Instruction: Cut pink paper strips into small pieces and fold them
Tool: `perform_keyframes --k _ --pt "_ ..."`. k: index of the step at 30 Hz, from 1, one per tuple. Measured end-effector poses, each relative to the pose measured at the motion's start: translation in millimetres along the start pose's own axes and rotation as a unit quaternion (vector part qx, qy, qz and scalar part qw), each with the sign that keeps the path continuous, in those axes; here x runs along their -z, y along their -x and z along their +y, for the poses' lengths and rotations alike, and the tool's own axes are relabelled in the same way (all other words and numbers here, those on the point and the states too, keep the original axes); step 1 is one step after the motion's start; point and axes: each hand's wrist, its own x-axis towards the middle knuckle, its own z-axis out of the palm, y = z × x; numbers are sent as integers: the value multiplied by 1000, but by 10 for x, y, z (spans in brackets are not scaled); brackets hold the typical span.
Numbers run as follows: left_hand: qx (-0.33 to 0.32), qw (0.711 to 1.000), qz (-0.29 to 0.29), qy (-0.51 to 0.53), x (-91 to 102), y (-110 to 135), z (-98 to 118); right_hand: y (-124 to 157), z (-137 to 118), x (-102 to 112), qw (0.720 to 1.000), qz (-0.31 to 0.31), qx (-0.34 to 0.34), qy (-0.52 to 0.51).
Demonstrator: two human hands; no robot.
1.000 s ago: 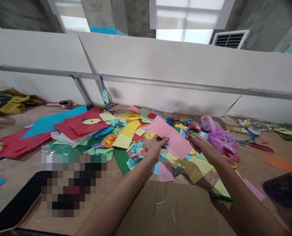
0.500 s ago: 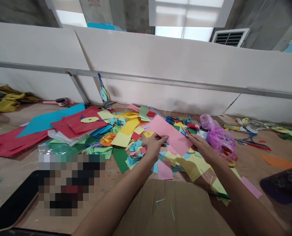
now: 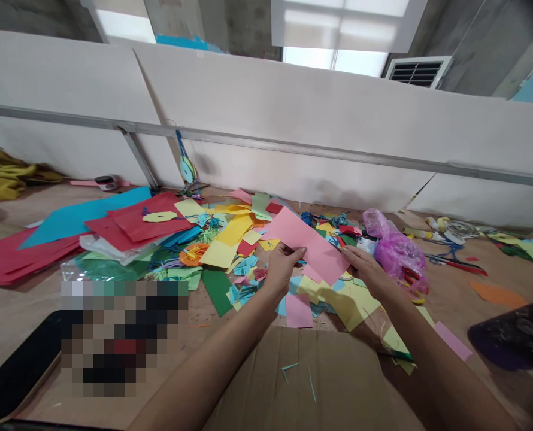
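Note:
A pink sheet of paper (image 3: 309, 242) is held above a heap of coloured paper scraps (image 3: 230, 245). My left hand (image 3: 281, 268) pinches its near left edge, thumb on top. At the sheet's right corner my right hand (image 3: 369, 269) is closed on the paper; I cannot make out whether it holds anything else. Below the hands lie a small pink square (image 3: 299, 310) and yellow-green sheets (image 3: 351, 305).
Large red sheets (image 3: 132, 226) and a blue sheet (image 3: 78, 216) lie at the left. A purple plastic bag (image 3: 394, 248) sits right of my hands, scissors (image 3: 455, 263) beyond it. Brown cardboard (image 3: 320, 383) lies near me, a dark tablet (image 3: 19, 371) at lower left. A white wall panel stands behind.
The view has drifted slightly; both hands keep hold of the pink sheet, which sits a little lower and closer than before.

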Motion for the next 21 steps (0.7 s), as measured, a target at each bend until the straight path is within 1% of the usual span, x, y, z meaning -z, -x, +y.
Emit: perform_keyframes --k 5,10,21 --pt "2 1000 0 4 -8 7 10 -28 50 15 1000 -13 3 2" --pt "-1 999 -16 32 -16 4 9 -42 70 15 1000 -2 4 6" --pt "-10 999 -25 33 -15 -1 -25 -8 14 -27 1000 3 2 -6"
